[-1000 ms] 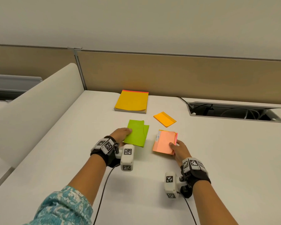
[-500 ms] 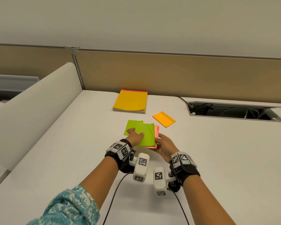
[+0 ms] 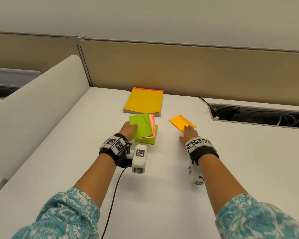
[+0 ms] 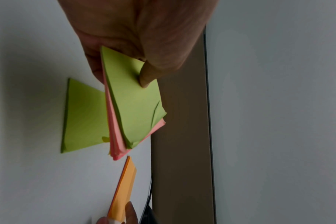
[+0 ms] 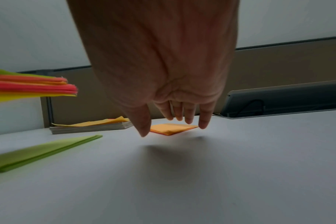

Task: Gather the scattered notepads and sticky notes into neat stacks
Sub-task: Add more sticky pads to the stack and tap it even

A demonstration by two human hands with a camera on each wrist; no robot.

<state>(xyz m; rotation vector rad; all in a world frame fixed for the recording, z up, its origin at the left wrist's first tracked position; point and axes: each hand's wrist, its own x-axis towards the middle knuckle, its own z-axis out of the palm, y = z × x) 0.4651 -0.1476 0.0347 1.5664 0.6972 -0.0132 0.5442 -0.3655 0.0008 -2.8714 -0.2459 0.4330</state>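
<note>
Sticky notes matt paper; notepad matt paper cover; desk smooth matt white; sleeve patterned cloth.

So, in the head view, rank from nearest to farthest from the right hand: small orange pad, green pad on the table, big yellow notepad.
From the right hand:
1. small orange pad, at its fingertips
2. green pad on the table, to its left
3. big yellow notepad, far left, by the partition

Large notepads: one, yellow notepad, beyond the held bundle.
Sticky-note pads: three. One mixed green-and-pink bundle pinched in the left hand; one green pad beneath that grip; one orange pad under the right hand, fingers extended.
</note>
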